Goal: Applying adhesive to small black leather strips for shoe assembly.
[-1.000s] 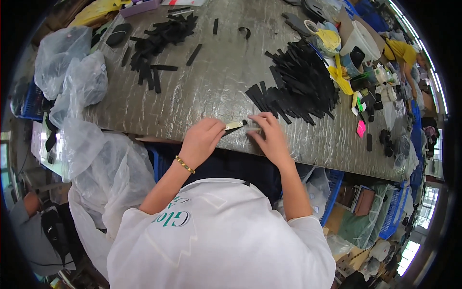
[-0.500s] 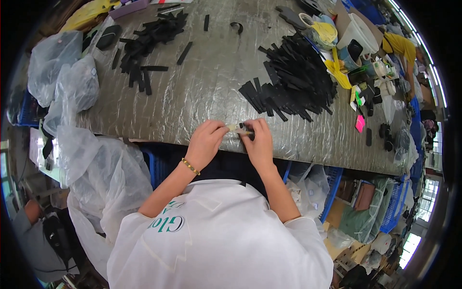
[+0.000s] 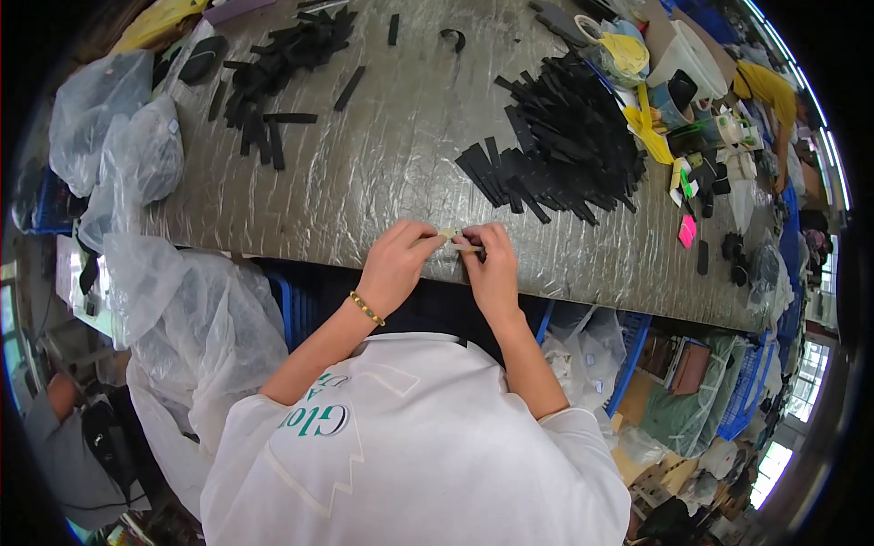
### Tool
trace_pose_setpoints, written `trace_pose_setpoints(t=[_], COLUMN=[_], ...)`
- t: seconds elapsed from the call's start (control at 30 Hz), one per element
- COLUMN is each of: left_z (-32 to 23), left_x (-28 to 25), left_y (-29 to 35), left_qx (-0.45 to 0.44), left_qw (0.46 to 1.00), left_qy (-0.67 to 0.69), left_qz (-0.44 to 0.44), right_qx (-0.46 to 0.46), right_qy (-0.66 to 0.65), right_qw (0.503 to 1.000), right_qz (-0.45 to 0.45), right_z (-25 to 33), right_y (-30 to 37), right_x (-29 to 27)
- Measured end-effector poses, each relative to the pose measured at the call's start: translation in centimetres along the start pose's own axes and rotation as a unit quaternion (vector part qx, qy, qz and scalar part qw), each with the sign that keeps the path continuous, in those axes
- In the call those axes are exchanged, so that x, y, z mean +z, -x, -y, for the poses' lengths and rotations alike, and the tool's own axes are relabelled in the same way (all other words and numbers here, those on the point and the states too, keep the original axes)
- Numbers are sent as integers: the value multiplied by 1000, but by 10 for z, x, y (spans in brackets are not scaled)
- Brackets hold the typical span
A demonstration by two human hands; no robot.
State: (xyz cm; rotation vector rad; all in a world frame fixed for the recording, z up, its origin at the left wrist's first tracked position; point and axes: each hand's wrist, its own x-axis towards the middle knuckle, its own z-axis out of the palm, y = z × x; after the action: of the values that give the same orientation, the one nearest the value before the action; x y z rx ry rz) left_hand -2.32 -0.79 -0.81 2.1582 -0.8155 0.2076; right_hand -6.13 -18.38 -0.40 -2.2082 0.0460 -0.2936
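Observation:
At the table's near edge, my left hand (image 3: 396,261) and my right hand (image 3: 492,270) almost meet. Both are closed, fingertips pinching a small pale yellowish piece (image 3: 447,234); it is too small to name. A thin, stick-like thing (image 3: 471,248) shows by the right fingers, its kind unclear. A beaded bracelet (image 3: 367,308) circles my left wrist. Beyond my right hand spreads a big heap of flat black strips (image 3: 578,136). Farther off on the left lies a smaller heap of black strips (image 3: 282,68), with a few single strips lying apart.
Clear plastic bags (image 3: 196,318) hang over the table's left edge. On the right stand a white tub (image 3: 689,62), tape rolls and small tools, with a pink tag (image 3: 686,231) nearer. Blue crates (image 3: 748,391) sit below the table. A person in yellow (image 3: 767,89) is at the far right.
The fingertips have drawn a little closer around the pale piece. A small black bit seen by my right fingers earlier no longer shows. The view has shifted slightly.

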Motion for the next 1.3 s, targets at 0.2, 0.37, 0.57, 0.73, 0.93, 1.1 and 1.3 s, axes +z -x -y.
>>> trace_pose_setpoints(t=[0.2,0.37,0.57,0.73,0.93,1.1,1.3], left_z=[-2,-3,-5,-4,-3,-3,-3], left_x=[0,0,-1,1,4,3,3], left_y=[-1,-1,-3,-2,-1,-2,-3], left_qx=[-6,-3,-2,5,13,11,9], left_qw=[999,998,998,998,997,997,998], left_qy=[-19,-49,-47,-57,-70,-69,-64], left_qz=[27,42,35,24,17,18,18], right_qx=[-40,53,8,96,88,53,63], right_qy=[3,-49,-96,-115,-98,-85,-91], right_qw=[999,996,995,986,988,993,992], right_qz=[-3,45,14,71,83,64,59], right_z=[-5,1,-1,7,0,4,-1], right_y=[-27,-27,-21,-23,-22,-22,-22], right_x=[-33,-48,-29,-34,-29,-25,-23])
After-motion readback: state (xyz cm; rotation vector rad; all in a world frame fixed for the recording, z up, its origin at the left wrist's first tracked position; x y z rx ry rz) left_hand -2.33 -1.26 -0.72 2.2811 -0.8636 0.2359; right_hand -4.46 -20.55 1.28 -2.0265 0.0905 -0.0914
